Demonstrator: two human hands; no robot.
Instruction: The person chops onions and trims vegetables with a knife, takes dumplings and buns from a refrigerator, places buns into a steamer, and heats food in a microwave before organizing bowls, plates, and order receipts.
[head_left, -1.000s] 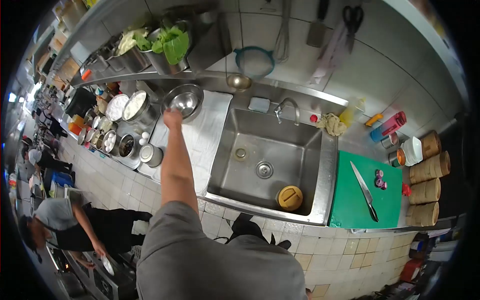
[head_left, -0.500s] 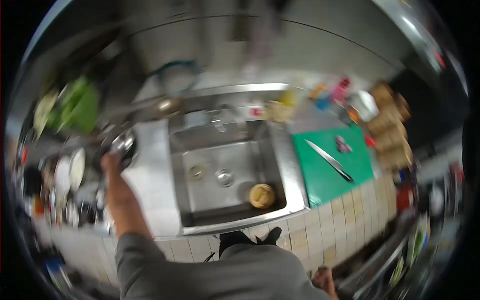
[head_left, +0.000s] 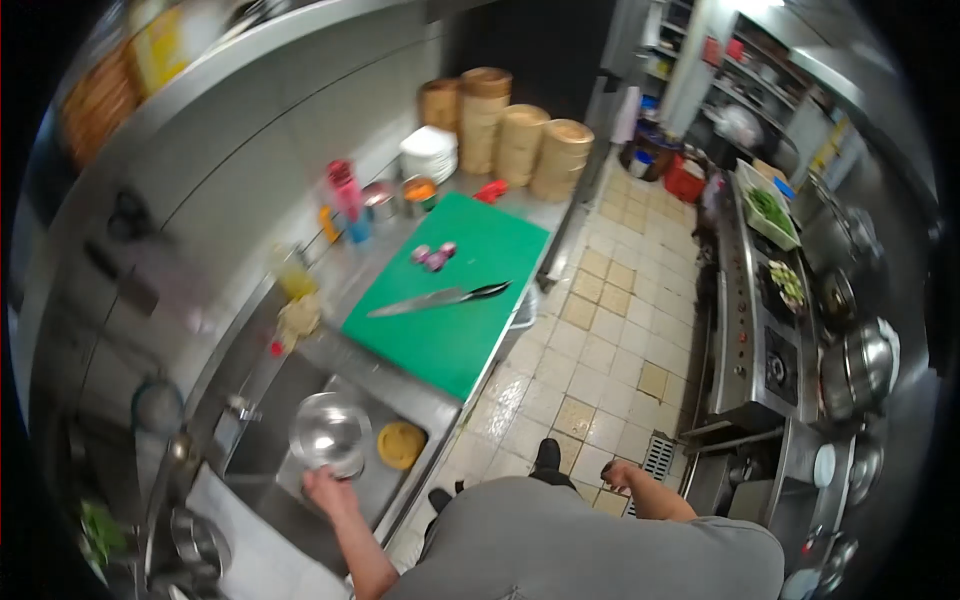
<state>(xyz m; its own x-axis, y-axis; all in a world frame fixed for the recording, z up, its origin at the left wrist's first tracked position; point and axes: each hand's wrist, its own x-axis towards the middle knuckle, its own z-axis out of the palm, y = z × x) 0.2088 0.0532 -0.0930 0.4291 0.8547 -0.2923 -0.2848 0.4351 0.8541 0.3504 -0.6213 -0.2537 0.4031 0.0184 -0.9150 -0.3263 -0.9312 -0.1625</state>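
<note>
My left hand (head_left: pixel 328 490) is closed on the near rim of a shiny metal bowl (head_left: pixel 330 432), held over the sink (head_left: pixel 285 500). To the right of the bowl, a round yellow-brown object (head_left: pixel 400 445) lies in the sink. My right hand (head_left: pixel 618 476) hangs over the tiled floor with its fingers curled; whether it holds anything is too small to tell. On the green cutting board (head_left: pixel 450 340) are a knife (head_left: pixel 430 300) and several purple onion pieces (head_left: pixel 436 258).
Bamboo steamers (head_left: pixel 520 145) and white dishes (head_left: pixel 429 155) stand beyond the board. A stove (head_left: pixel 740 330) runs along the right, with a basket of greens (head_left: pixel 768 208). A white cloth (head_left: pixel 255 550) lies left of the sink.
The view has turned right, toward the board and stove. My left hand has carried a metal bowl from the white cloth area to over the sink. My right hand has come further into view.
</note>
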